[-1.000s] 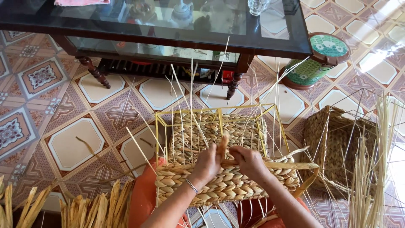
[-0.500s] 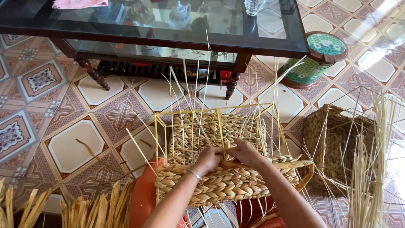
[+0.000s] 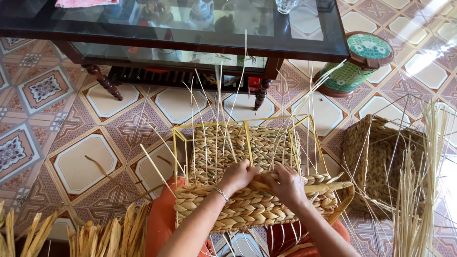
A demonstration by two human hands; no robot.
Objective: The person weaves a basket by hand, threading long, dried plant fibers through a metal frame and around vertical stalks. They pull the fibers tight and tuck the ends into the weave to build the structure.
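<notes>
On our lap, a half-made basket

From the head view, we see our left hand (image 3: 238, 175) and right hand (image 3: 286, 184). Both sets of fingers pinch a straw braid (image 3: 266, 183) on the woven basket (image 3: 247, 209), which rests on our knees above the tiled floor (image 3: 85, 162).

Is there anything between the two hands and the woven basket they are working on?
No. The left hand and the right hand already rest directly on the braided rim of the basket. Thin upright straws rise behind the hands, not between them and the rim.
</notes>
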